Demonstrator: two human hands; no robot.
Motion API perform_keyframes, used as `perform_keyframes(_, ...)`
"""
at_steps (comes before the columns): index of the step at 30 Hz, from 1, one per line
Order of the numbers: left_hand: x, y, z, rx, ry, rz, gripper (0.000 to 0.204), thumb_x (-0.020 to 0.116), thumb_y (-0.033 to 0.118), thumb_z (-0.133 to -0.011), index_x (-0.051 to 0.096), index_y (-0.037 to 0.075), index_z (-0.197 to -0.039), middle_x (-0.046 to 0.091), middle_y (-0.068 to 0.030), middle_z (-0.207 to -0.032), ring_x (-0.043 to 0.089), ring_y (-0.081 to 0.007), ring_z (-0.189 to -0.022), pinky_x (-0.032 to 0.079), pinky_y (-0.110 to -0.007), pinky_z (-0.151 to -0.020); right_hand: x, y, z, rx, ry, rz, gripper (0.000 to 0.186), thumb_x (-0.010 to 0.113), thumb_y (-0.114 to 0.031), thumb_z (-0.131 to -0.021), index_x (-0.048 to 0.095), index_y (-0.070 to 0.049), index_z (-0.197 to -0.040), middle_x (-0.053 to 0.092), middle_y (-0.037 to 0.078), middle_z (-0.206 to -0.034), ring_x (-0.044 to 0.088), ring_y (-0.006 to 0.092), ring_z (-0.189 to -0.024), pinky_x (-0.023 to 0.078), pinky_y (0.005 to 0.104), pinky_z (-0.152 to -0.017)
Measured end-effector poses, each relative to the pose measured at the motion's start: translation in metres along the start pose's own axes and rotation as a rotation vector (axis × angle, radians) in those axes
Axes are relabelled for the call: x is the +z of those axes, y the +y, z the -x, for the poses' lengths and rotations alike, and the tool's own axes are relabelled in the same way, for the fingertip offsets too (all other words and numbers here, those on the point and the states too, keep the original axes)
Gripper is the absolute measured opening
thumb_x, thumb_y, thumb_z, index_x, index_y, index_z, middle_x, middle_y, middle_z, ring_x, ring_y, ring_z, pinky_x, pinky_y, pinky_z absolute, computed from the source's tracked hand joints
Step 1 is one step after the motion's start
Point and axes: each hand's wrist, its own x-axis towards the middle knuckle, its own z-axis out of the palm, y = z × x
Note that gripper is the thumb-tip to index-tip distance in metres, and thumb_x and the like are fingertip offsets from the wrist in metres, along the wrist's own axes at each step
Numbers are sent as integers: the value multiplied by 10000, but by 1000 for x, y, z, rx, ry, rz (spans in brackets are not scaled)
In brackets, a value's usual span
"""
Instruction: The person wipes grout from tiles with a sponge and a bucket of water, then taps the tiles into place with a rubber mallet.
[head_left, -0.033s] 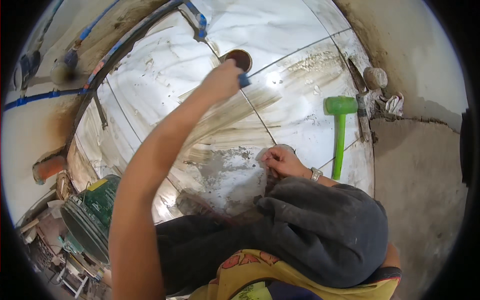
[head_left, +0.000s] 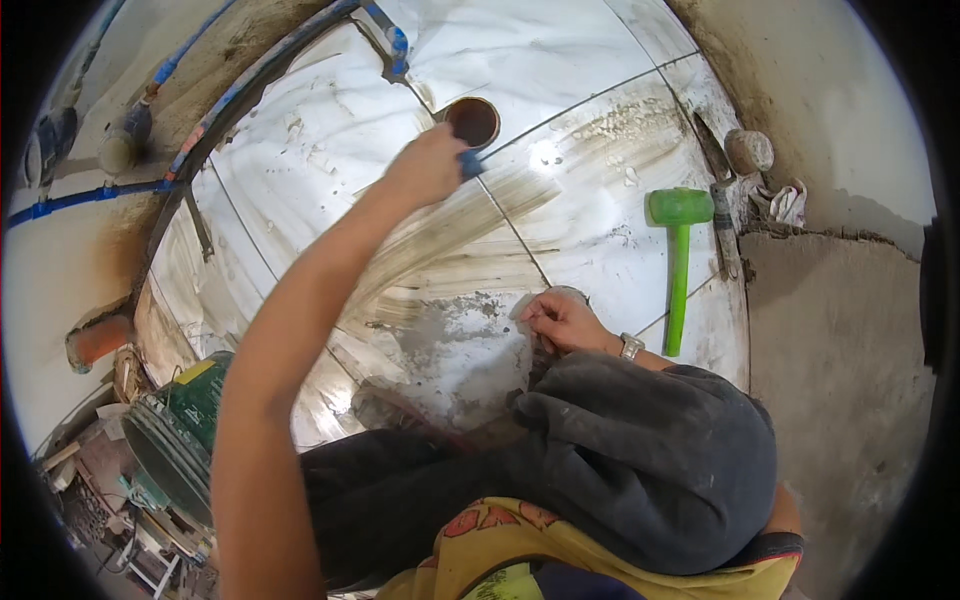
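My left hand (head_left: pixel 428 165) reaches out over the white floor tiles (head_left: pixel 590 130). It is closed on a small blue piece (head_left: pixel 469 164), mostly covered by the fingers, so its kind is unclear. Just beyond those fingers is a round brown-rimmed pipe opening (head_left: pixel 473 122) in the floor. Grey-brown smears streak the tiles below that hand. My right hand (head_left: pixel 565 322), with a watch (head_left: pixel 631 346) on its wrist, rests by my bent knee. Its fingers are curled together in a pinch; whatever is between them, if anything, is hidden.
A green mallet (head_left: pixel 680 210) lies to the right. Farther right are a trowel-like tool (head_left: pixel 727 225) and a round block (head_left: pixel 749 153) by the wall. Blue pipes (head_left: pixel 95 190) run along the left wall. A green bucket (head_left: pixel 175 440) lies tipped at the lower left, near assorted clutter.
My left hand has shifted slightly left with the blue piece, uncovering more of the pipe opening. My right hand stays put.
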Motion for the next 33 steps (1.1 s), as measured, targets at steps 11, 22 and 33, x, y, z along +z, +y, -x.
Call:
perform_keyframes(11, -101, -55, 24, 167, -98, 64, 377, 602, -15, -822, 725, 74, -1167, 722, -193, -1109, 686, -347, -1024, 540, -422, -903, -2, -5, 0, 25, 24, 88, 162, 563, -54, -970, 645, -11, -1103, 633, 28, -768, 573, 106, -547, 445, 262, -514)
perform_keyframes(22, -46, -65, 55, 143, -525, -142, 367, 668, 31, -783, 786, 226, -1070, 759, -67, -1054, 699, -302, -1005, 567, -428, -868, 5, -2, 6, -20, 118, 33, 113, 591, -67, -985, 644, -25, -1076, 624, 35, -788, 542, 96, -509, 380, 259, -435)
perform_keyframes(33, -72, -141, 285, -259, -512, -143, 331, 663, 6, -785, 775, 194, -1033, 726, -84, -1081, 669, -281, -1031, 534, -421, -894, 8, -6, 0, 18, 75, 100, 141, 564, -26, -957, 649, -3, -1067, 616, 39, -746, 536, 104, -492, 365, 265, -415)
